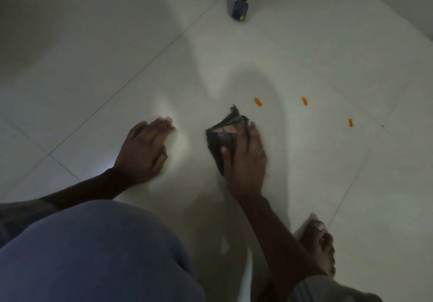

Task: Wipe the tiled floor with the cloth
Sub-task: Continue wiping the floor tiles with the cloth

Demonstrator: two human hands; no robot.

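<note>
A dark, crumpled cloth (222, 135) lies on the pale tiled floor (140, 44) in the middle of the view. My right hand (246, 161) lies flat on top of the cloth, fingers spread, pressing it down; its thumb rests on the cloth's left part. My left hand (145, 151) rests palm-down on the bare tile to the left of the cloth, fingers straight, holding nothing. The two hands are a hand's width apart.
Three small orange bits (258, 102) (304, 101) (350, 122) lie on the tile to the right of and beyond the cloth. A dark object on a grey base (240, 9) stands at the top. My bare foot (318, 243) and blue-clad knee (93, 255) fill the bottom.
</note>
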